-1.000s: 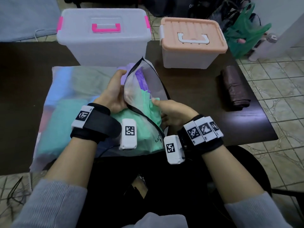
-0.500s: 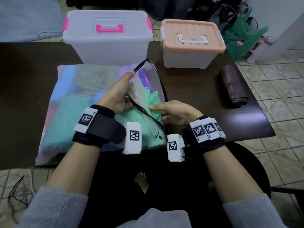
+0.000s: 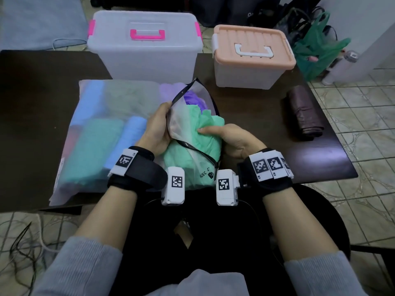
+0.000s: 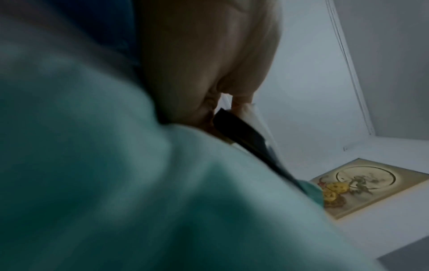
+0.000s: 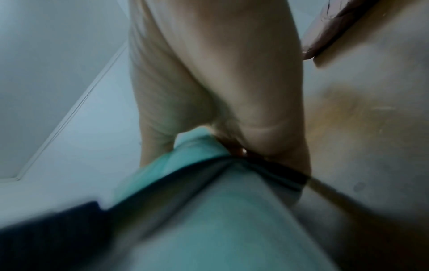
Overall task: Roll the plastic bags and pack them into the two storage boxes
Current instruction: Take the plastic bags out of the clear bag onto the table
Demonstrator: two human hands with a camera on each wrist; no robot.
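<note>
Head view alone shows 2 lidded storage boxes [image 3: 145,45] beyond the frosted pouch [image 3: 102,133]; wrist views show left hand [image 4: 209,64] pinching its black rim, right hand [image 5: 216,82] gripping green bags [image 3: 192,133]

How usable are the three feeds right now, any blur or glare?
Head view: dim but sharp enough, edges bowed by the wide lens, a pale sheen on the table at right. Left wrist view: the green bag is a soft blur, the left hand clearer. Right wrist view: smeared throughout, the right hand only roughly outlined.
</note>
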